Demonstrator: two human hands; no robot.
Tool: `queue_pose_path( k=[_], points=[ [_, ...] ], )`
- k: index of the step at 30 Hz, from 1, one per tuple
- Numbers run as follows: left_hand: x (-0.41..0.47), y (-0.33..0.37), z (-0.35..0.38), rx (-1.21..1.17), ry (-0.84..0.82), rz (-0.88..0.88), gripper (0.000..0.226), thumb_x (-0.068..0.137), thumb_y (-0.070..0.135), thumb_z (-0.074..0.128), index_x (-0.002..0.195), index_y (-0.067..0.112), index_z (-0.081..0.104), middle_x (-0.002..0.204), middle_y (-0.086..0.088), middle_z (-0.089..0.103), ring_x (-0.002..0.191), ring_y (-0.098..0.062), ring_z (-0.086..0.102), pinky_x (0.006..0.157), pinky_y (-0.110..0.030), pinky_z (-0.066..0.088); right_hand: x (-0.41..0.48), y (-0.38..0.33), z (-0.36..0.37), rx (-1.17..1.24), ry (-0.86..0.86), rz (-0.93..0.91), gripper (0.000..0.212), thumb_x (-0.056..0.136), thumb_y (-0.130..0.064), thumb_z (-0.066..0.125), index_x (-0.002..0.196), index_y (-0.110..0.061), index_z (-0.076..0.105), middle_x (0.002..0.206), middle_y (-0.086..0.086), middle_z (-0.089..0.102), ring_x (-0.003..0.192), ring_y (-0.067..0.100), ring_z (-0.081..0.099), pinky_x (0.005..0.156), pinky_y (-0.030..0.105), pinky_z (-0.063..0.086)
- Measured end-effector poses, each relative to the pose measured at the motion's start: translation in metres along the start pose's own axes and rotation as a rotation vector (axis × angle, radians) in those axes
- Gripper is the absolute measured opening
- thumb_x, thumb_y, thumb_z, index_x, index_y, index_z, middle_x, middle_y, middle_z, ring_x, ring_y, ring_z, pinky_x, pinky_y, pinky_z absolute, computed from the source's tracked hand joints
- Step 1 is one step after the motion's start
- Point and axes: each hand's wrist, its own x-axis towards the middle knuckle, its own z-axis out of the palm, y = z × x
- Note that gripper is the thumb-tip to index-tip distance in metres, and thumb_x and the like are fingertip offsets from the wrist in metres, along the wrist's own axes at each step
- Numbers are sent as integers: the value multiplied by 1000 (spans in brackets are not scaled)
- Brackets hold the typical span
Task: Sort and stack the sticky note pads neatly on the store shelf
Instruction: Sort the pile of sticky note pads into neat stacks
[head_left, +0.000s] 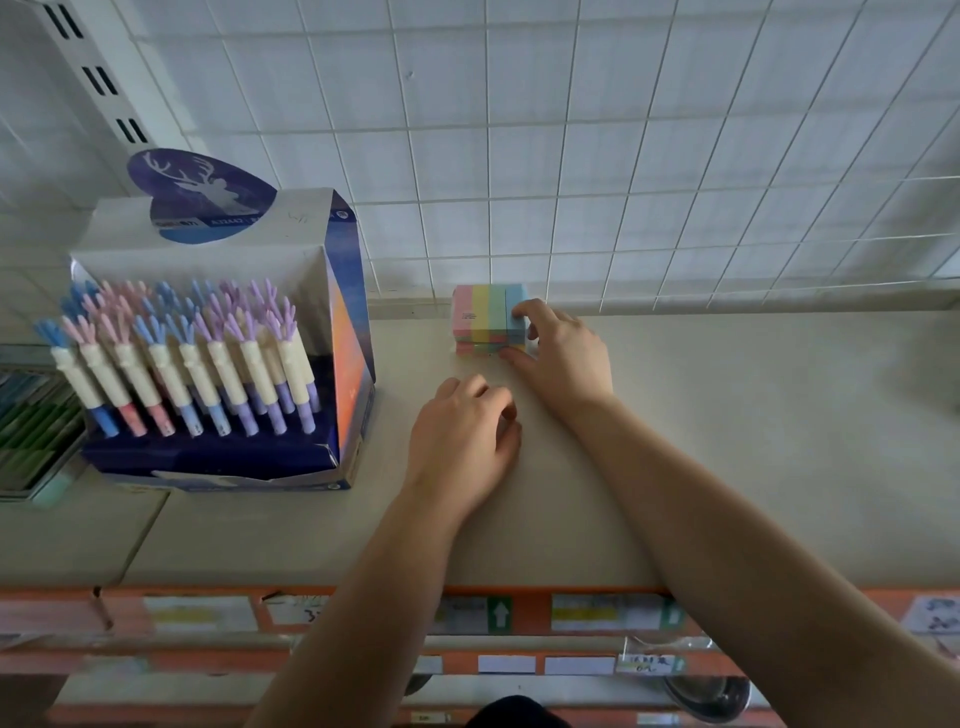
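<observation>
A blue cardboard display box (343, 332) stands on the left part of the shelf (727, 441), packed with rows of pens (176, 358) whose caps end in blue, pink and purple antlers; a deer card (200, 195) rises from its back. A white wire grid (623, 156) runs along the shelf's back edge. Price labels (587, 613) line the orange strip (519, 592) on the front edge, and a tray of green items (31, 431) sits at the far left.

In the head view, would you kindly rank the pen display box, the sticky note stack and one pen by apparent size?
1. Pen display box
2. Sticky note stack
3. One pen; close to the stack, and nearer the camera, so unsure.
</observation>
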Motion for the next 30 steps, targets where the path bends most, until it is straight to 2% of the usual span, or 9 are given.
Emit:
queue_pose_path(
  k=[7, 12, 15, 19, 30],
  points=[
    [-1, 3, -2, 28, -26, -18, 17, 89, 34, 51, 93, 20, 59, 96, 1, 54, 95, -21, 50, 66, -28, 36, -2, -3, -9, 22, -9, 2, 53, 80, -46, 64, 126, -25, 48, 113, 1, 60, 102, 27, 57, 76, 35, 48],
    [-2, 15, -10, 38, -82, -19, 27, 90, 39, 50, 113, 26, 57, 112, 5, 56, 104, -18, 52, 79, -30, 42, -8, 4, -29, 29, -75, -16, 47, 83, -42, 61, 123, -21, 50, 108, 4, 61, 91, 26, 60, 74, 35, 50],
    [6, 30, -15, 39, -52, -22, 31, 90, 39, 52, 119, 27, 56, 114, 6, 58, 104, -19, 54, 81, -32, 44, -18, 22, -46, 17, -86, -17, 38, 83, -38, 60, 117, -22, 54, 102, 2, 63, 88, 24, 60, 71, 32, 47],
    [22, 63, -13, 27, -21, 4, 32, 89, 40, 54, 119, 28, 57, 114, 7, 61, 103, -19, 58, 80, -32, 46, -31, 49, -77, -11, -95, 14, 30, 85, -40, 58, 110, -24, 59, 93, -2, 64, 84, 20, 60, 66, 28, 43],
    [57, 195, 35, 16, -100, 191, 34, 91, 39, 52, 122, 27, 55, 118, 6, 61, 108, -18, 57, 88, -34, 47, -94, 163, -175, -73, 9, 139, 24, 87, -34, 56, 107, -22, 62, 93, -3, 65, 82, 18, 60, 67, 29, 45]
  ],
)
